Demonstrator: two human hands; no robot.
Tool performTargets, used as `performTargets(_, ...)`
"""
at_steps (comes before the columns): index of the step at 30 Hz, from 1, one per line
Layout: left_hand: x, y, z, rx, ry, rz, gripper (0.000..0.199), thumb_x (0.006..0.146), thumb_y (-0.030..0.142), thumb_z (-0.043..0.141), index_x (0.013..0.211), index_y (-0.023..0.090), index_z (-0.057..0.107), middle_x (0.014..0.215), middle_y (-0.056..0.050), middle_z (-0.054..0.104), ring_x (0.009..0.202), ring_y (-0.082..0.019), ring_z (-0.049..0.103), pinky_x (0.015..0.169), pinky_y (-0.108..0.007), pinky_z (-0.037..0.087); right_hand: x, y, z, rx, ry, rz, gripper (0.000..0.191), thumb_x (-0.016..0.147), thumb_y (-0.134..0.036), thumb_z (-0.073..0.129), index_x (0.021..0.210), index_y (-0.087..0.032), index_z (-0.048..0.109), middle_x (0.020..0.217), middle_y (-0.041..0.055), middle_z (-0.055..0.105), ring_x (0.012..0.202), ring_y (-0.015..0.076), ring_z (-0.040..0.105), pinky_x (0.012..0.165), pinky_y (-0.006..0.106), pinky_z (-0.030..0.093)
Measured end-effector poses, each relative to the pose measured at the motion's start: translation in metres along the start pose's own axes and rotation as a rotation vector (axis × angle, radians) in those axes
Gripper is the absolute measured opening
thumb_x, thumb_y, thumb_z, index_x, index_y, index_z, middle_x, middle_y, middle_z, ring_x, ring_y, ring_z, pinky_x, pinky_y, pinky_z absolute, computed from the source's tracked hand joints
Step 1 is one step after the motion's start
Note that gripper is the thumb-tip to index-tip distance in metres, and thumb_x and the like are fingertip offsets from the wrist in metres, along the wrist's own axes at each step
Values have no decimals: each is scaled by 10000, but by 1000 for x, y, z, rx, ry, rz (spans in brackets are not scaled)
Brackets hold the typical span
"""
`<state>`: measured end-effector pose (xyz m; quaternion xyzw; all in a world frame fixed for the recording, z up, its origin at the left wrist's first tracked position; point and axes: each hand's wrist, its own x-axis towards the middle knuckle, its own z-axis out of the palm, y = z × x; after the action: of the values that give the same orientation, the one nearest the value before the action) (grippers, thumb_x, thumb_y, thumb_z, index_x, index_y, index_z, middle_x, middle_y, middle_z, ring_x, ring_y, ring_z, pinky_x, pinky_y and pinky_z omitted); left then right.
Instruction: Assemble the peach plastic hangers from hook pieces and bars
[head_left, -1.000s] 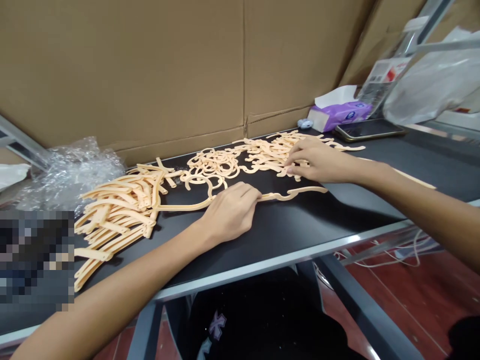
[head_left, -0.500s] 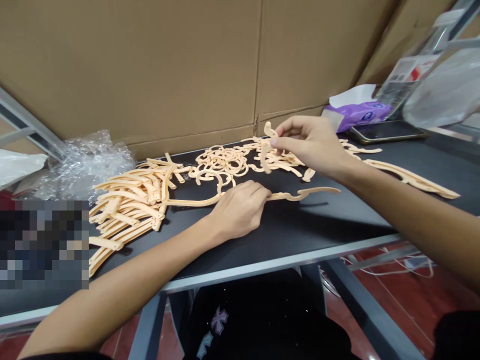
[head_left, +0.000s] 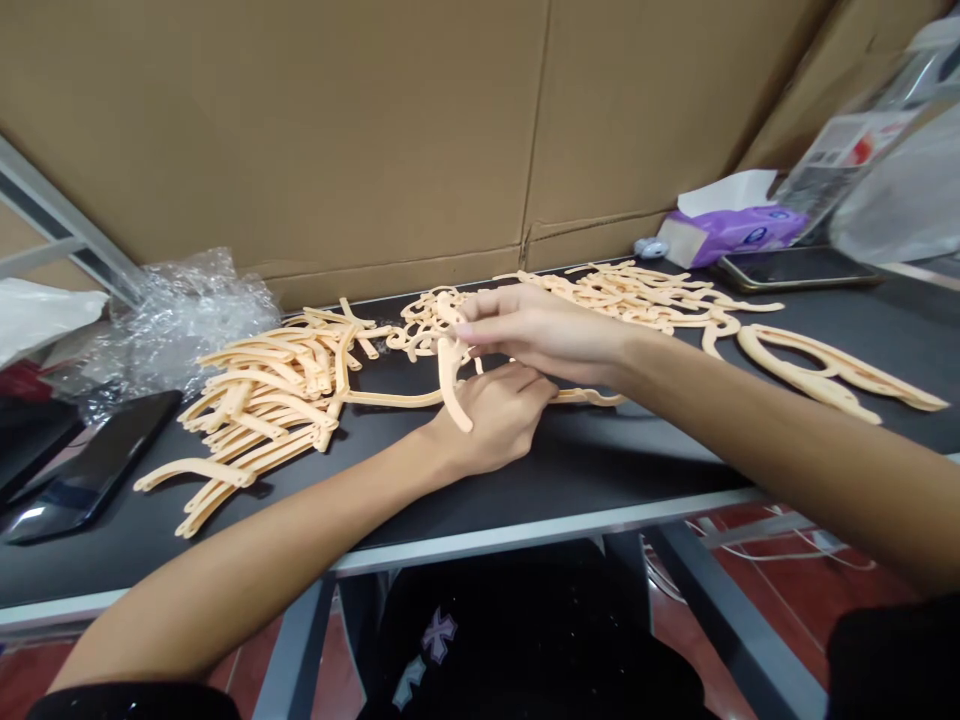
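My left hand [head_left: 495, 420] is closed around the middle of a peach-coloured plastic hanger [head_left: 394, 401], whose thin arms stick out to both sides just above the table. Right over it, my right hand [head_left: 544, 325] pinches a loose curved hanger arm [head_left: 451, 385] between thumb and fingers. That piece hangs downward in front of the left wrist. The hanger's centre is hidden behind my hands. To the left lies a heap of straight hanger arms [head_left: 262, 380]. Beyond my hands is a pile of hanger hooks [head_left: 424, 315], partly covered, and more curved arms [head_left: 637, 295] spread to the right.
Two joined hanger pieces [head_left: 840, 372] lie at the right. Behind them are a phone [head_left: 799, 268] and a purple tissue pack [head_left: 750, 232]. Crumpled clear plastic [head_left: 199, 315] and a dark phone [head_left: 97, 465] are at the left. A cardboard wall [head_left: 375, 130] closes off the back.
My right hand has carried the curved hanger arm left and down, from above the pile to over my left hand. My left hand keeps its grip on the hanger. The view has shifted slightly.
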<state>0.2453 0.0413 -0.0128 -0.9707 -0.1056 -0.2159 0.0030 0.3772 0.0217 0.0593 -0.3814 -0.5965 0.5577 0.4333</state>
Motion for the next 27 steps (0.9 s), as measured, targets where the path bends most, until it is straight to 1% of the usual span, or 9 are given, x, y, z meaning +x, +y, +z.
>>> performTargets(4, 0, 0, -2, 14, 5, 12, 277, 986, 104, 443, 1041, 123, 715, 1072, -146, 735, 995, -265, 720, 886, -412, 618, 1, -3, 3, -131, -100, -17, 174, 853, -185, 740, 724, -163, 626, 790, 13, 678, 755, 131, 603, 704, 268, 456)
performTargets(6, 0, 0, -2, 57, 19, 41, 287, 984, 95, 435, 1033, 115, 717, 1048, -145, 738, 970, -263, 721, 855, -397, 616, 2, -1, 3, -113, -86, -58, 183, 851, -200, 748, 721, -165, 624, 781, 9, 682, 744, 125, 605, 699, 264, 460)
performTargets(9, 0, 2, -3, 175, 77, 121, 298, 965, 73, 427, 975, 112, 722, 957, -124, 748, 895, -264, 719, 777, -384, 598, 4, 3, 0, -27, -23, -136, 196, 842, -242, 775, 729, -161, 637, 789, 19, 691, 764, 129, 628, 754, 281, 487)
performTargets(11, -1, 3, -5, 247, 135, 171, 299, 964, 67, 429, 995, 117, 722, 1004, -125, 764, 919, -263, 722, 804, -391, 585, 5, 4, -4, 35, 18, -192, 196, 852, -273, 778, 753, -165, 648, 808, 26, 692, 806, 141, 651, 821, 306, 505)
performTargets(15, -1, 6, -10, 287, 229, 263, 344, 1010, 63, 393, 1154, 112, 701, 1212, -153, 757, 1138, -252, 709, 974, -414, 561, 3, -3, -11, 37, 150, -257, 199, 882, -325, 761, 799, -196, 635, 862, 29, 691, 874, 170, 670, 863, 347, 517)
performTargets(18, -1, 7, -18, 298, 281, 425, 332, 1032, 70, 403, 1142, 148, 707, 1292, -118, 744, 1287, -226, 657, 1048, -408, 538, 0, -11, -19, -29, 270, -302, 211, 907, -361, 731, 814, -221, 604, 896, 29, 690, 939, 193, 675, 838, 355, 520)
performTargets(22, -4, 11, -36, 284, 348, 643, 250, 1020, 107, 473, 1043, 172, 713, 1222, -91, 769, 1160, -205, 713, 924, -351, 552, -1, -14, -32, -30, 384, -363, 211, 912, -370, 720, 831, -234, 581, 969, 28, 696, 947, 181, 664, 823, 343, 520)
performTargets(25, -4, 6, -50, 267, 446, 527, 130, 994, 171, 543, 1003, 212, 666, 1024, -48, 775, 936, -201, 729, 796, -358, 524, 1, -9, -36, 53, 423, -383, 225, 858, -346, 780, 818, -227, 594, 941, 18, 700, 883, 162, 650, 783, 325, 519)
performTargets(27, -2, -4, -55, 252, 651, 348, 80, 949, 248, 647, 1017, 224, 613, 970, -36, 743, 895, -211, 706, 782, -361, 515, 2, -5, -34, 87, 414, -391, 258, 809, -345, 834, 798, -222, 607, 886, 9, 696, 837, 152, 640, 754, 313, 517)
